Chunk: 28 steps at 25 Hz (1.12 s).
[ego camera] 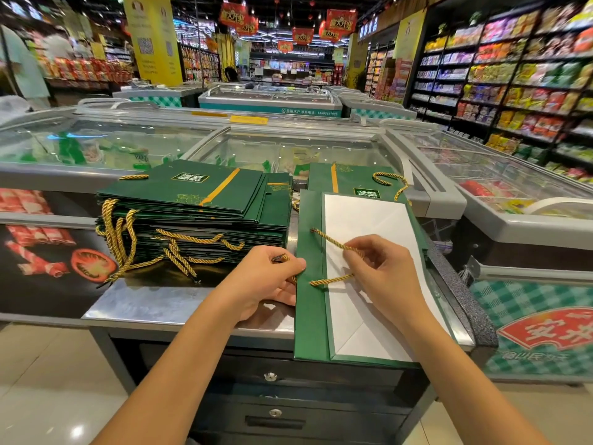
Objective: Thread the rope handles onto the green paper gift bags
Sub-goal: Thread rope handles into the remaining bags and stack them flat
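1. Head view: glass-lidded chest freezers (pixel 282 146) fill the supermarket aisle beyond the work spot, with stocked shelves to the right.
2. A steel counter (pixel 154 303) stands in front of them, over dark drawers (pixel 271 376) with round locks.
3. A tall stack of green gift bags (pixel 192 200) lies flat on the left of the counter, with gold cords trailing from its near side.
4. Just right of the stack, one green bag (pixel 309 316) lies flat with its white inner panel facing up. Its near end juts past the counter edge.
5. Another bag (pixel 349 179) lies behind it with a cord already fitted.
6. The right hand (pixel 382 271) is over the white panel, its fingers curled and pinching the loop of the rope handle.
7. The left hand (pixel 266 281) is at the bag's left edge, its fingertips pinching a dark-tipped cord end.
8. The rope handle (pixel 330 241) runs from two holes in the green strip to the right hand.
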Tool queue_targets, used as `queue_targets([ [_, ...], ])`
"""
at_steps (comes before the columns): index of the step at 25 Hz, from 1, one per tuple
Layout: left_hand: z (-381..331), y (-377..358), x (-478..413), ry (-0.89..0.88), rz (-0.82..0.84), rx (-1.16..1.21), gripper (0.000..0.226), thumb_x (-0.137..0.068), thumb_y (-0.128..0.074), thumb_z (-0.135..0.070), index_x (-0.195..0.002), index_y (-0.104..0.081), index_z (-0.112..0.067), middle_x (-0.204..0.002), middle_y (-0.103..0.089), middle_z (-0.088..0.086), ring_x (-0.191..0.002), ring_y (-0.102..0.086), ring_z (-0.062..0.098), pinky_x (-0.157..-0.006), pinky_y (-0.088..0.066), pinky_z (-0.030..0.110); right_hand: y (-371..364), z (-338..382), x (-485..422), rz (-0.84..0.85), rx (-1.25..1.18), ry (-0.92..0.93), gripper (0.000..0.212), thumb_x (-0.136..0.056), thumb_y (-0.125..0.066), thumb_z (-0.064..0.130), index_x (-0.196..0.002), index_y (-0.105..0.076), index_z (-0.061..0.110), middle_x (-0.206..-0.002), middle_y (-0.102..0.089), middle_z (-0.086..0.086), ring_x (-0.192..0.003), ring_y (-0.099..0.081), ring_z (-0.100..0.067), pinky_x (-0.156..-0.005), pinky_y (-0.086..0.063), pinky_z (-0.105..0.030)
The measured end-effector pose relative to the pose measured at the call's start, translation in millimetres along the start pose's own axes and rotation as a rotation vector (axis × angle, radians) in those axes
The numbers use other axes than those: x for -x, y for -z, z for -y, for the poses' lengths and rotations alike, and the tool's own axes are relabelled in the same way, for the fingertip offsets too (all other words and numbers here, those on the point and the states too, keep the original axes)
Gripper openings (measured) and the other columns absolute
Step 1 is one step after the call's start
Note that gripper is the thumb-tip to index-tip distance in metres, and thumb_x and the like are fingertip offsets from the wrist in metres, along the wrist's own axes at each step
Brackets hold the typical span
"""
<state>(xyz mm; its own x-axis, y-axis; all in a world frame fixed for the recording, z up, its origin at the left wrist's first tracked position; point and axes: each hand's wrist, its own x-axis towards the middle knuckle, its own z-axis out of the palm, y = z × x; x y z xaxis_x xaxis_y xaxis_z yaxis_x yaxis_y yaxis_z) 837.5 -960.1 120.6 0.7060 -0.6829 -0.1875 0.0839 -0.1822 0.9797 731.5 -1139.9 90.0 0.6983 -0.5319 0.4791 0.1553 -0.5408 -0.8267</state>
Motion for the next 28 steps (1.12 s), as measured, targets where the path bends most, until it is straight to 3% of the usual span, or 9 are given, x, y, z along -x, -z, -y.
queue_targets([
  [4, -3, 1, 2, 0.015, 0.028, 0.005, 0.013, -0.099, -0.062, -0.015, -0.095, -0.066, -0.003, -0.071, -0.073, 0.01, -0.057, -0.07, 0.021, -0.051, -0.056, 0.027, 2, 1, -1, -0.102, -0.08, -0.031, 0.008, -0.099, -0.063, 0.014, -0.097, -0.069, 0.018, -0.08, -0.066, -0.001, -0.069, -0.057, -0.011, -0.06, -0.049, -0.022],
  [10, -2, 0, 2, 0.013, 0.012, 0.008, 0.013, -0.099, -0.063, -0.015, -0.095, -0.066, -0.003, -0.065, -0.071, 0.007, -0.053, -0.069, 0.019, -0.05, -0.056, 0.027, 8, 12, -1, -0.028, -0.364, -0.177, 0.007, -0.102, -0.058, 0.018, -0.108, -0.06, 0.015, -0.08, -0.07, -0.014, -0.058, -0.052, -0.024, -0.047, -0.041, -0.03],
  [12, 0, 1, 3, 0.004, 0.01, 0.0, 0.014, -0.099, -0.063, -0.015, -0.097, -0.066, -0.001, -0.067, -0.072, 0.009, -0.054, -0.069, 0.021, -0.049, -0.056, 0.028, 10, 14, 4, 0.105, -0.32, -0.112, 0.019, -0.093, -0.069, 0.025, -0.112, -0.066, 0.021, -0.087, -0.065, -0.021, -0.064, -0.05, -0.024, -0.052, -0.041, -0.036],
  [15, 1, 1, 4, 0.007, 0.013, -0.022, 0.017, -0.099, -0.063, -0.018, -0.1, -0.067, -0.001, -0.071, -0.072, 0.016, -0.057, -0.071, 0.026, -0.05, -0.057, 0.032, 8, 15, 9, 0.332, -0.05, -0.004, 0.035, -0.07, -0.084, 0.036, -0.102, -0.078, 0.024, -0.093, -0.063, -0.005, -0.071, -0.056, -0.005, -0.064, -0.045, -0.016],
  [17, 2, 2, 4, 0.009, 0.008, -0.04, 0.017, -0.099, -0.063, -0.017, -0.101, -0.067, -0.001, -0.074, -0.073, 0.018, -0.059, -0.072, 0.028, -0.052, -0.059, 0.035, 6, 10, 7, 0.393, 0.058, 0.023, 0.028, -0.07, -0.087, 0.036, -0.096, -0.081, 0.026, -0.092, -0.061, 0.0, -0.08, -0.058, -0.011, -0.067, -0.045, -0.018],
  [19, 2, 2, 3, 0.008, 0.007, -0.048, 0.017, -0.099, -0.063, -0.017, -0.101, -0.067, 0.0, -0.077, -0.074, 0.02, -0.063, -0.073, 0.029, -0.055, -0.06, 0.037, 6, 5, 5, 0.373, 0.097, 0.061, 0.012, -0.08, -0.083, 0.028, -0.091, -0.08, 0.023, -0.088, -0.061, -0.002, -0.078, -0.056, -0.015, -0.067, -0.046, -0.024],
  [21, 3, 1, 1, -0.002, 0.001, -0.041, 0.018, -0.099, -0.063, -0.016, -0.098, -0.068, 0.001, -0.078, -0.074, 0.018, -0.062, -0.072, 0.026, -0.053, -0.059, 0.034, 6, 4, 4, 0.296, 0.128, 0.11, 0.002, -0.09, -0.075, 0.018, -0.091, -0.075, 0.019, -0.088, -0.06, -0.002, -0.077, -0.055, -0.012, -0.067, -0.043, -0.018],
  [24, 4, 0, 0, -0.013, -0.013, -0.03, 0.017, -0.099, -0.063, -0.015, -0.096, -0.069, 0.001, -0.079, -0.073, 0.015, -0.06, -0.07, 0.02, -0.053, -0.057, 0.028, 7, 2, 2, 0.148, 0.056, 0.076, 0.006, -0.097, -0.064, 0.011, -0.095, -0.067, 0.016, -0.09, -0.063, -0.001, -0.076, -0.057, -0.012, -0.068, -0.046, -0.02],
  [28, 4, 1, 2, -0.006, -0.009, -0.051, 0.02, -0.099, -0.062, -0.018, -0.101, -0.068, 0.0, -0.081, -0.074, 0.019, -0.06, -0.071, 0.022, -0.053, -0.058, 0.031, 8, 2, -1, 0.023, -0.2, -0.092, 0.006, -0.1, -0.06, 0.011, -0.1, -0.065, 0.008, -0.081, -0.063, -0.003, -0.062, -0.055, -0.002, -0.055, -0.043, -0.012],
])
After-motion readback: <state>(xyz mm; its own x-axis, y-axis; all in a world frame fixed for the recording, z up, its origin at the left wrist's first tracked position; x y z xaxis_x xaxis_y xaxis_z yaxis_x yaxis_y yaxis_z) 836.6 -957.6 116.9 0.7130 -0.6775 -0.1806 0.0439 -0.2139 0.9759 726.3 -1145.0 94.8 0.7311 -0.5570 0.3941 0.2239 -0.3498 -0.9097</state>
